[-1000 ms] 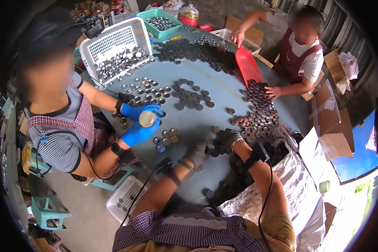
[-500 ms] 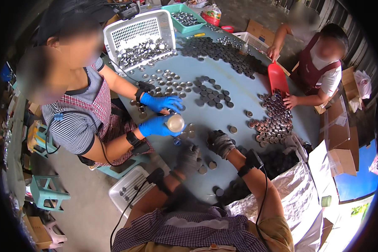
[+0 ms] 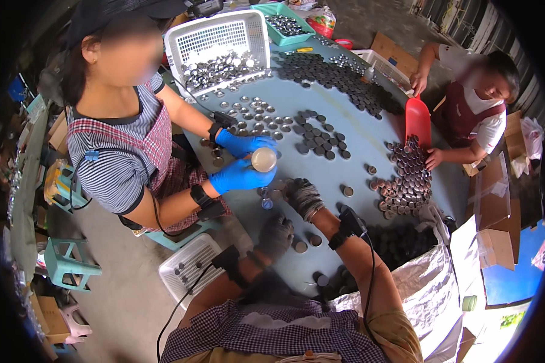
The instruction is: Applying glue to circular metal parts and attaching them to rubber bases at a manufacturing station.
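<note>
My left hand (image 3: 274, 237), in a grey glove, hangs near the table's front edge with its fingers curled. Whatever it may hold is hidden. My right hand (image 3: 304, 198), also gloved, reaches over the table beside some pale round caps (image 3: 265, 192). Its fingers are bent, and their grip is hidden behind the knuckles. Between my wrists stand two small round caps (image 3: 300, 246). Just beyond my hands, a co-worker's blue-gloved hands (image 3: 243, 175) hold a round, pale, translucent piece (image 3: 264, 160).
Dark caps (image 3: 325, 142) and silver caps (image 3: 257, 115) lie spread across the blue-grey table (image 3: 369, 136). A white basket (image 3: 218, 36) holds shiny caps. At right, another person handles a red scoop (image 3: 417, 121) by piled caps (image 3: 408, 181). A white sack (image 3: 399, 308) borders my right arm.
My right hand has moved left over the table, closer to the pale caps. The co-worker's blue gloves have come closer together around the round piece. The whole view has shifted slightly.
</note>
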### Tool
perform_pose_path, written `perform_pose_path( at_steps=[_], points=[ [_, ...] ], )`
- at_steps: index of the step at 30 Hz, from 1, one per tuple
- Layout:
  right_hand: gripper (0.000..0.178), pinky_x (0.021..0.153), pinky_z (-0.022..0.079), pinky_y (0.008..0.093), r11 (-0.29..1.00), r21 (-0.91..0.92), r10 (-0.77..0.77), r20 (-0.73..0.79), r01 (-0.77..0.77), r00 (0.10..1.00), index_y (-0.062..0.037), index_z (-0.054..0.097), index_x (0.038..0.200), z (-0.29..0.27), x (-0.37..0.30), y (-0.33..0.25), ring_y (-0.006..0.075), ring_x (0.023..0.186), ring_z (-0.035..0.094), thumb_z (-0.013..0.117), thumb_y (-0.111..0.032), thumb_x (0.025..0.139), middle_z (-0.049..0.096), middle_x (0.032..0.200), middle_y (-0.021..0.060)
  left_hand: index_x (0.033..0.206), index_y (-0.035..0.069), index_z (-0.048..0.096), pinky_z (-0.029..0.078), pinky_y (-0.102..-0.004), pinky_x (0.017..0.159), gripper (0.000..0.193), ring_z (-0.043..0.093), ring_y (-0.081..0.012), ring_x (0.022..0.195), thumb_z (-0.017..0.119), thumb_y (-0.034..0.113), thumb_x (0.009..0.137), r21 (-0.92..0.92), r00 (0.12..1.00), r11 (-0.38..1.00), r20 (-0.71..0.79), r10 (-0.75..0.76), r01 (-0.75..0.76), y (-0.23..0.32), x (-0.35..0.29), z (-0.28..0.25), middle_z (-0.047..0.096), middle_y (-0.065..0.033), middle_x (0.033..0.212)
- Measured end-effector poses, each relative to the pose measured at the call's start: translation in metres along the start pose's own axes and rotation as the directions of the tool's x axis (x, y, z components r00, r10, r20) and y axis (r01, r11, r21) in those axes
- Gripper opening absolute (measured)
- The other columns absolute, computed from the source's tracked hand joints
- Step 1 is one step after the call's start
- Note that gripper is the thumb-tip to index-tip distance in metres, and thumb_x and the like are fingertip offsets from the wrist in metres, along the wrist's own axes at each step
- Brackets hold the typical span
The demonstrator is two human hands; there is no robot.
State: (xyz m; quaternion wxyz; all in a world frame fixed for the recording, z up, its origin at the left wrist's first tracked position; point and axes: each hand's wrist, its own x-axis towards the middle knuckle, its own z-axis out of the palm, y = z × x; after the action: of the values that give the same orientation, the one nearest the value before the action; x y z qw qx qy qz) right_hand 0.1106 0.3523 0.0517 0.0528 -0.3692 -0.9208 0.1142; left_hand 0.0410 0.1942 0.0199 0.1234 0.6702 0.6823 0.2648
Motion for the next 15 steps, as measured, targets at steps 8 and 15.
perform_pose_path(
  at_steps=[8, 15],
  points=[
    [0.016, 0.076, 0.048, 0.0430, 1.000, 0.009, -0.005, 0.064, 0.004, 0.998, -0.0089, 0.067, 0.085, 0.016, -0.033, 0.039, 0.0338, 0.088, 0.059, 0.061, -0.019, 0.075, 0.063, 0.087, 0.0160, 0.103, 0.005, 0.060, 0.052, -0.0365, 0.072, 0.028, 0.061, -0.0289, 0.082, 0.065, 0.006, 0.076, -0.036, 0.900, 0.999, -0.433, -0.042, 0.029, -0.030, 0.022, -0.015, 0.057, -0.0142, 0.103],
    [0.014, 0.080, 0.047, 0.0402, 0.999, -0.017, -0.026, 0.136, 0.028, 0.990, -0.0078, 0.067, 0.082, 0.008, -0.034, 0.030, 0.0304, 0.094, 0.057, 0.059, -0.017, 0.076, 0.064, 0.086, 0.0139, 0.108, 0.006, 0.060, 0.050, -0.0362, 0.077, 0.035, 0.060, -0.0290, 0.086, 0.066, 0.005, 0.073, 0.073, 0.903, 0.996, -0.430, -0.019, 0.056, -0.061, 0.037, -0.003, 0.058, -0.0147, 0.101]
  ],
)
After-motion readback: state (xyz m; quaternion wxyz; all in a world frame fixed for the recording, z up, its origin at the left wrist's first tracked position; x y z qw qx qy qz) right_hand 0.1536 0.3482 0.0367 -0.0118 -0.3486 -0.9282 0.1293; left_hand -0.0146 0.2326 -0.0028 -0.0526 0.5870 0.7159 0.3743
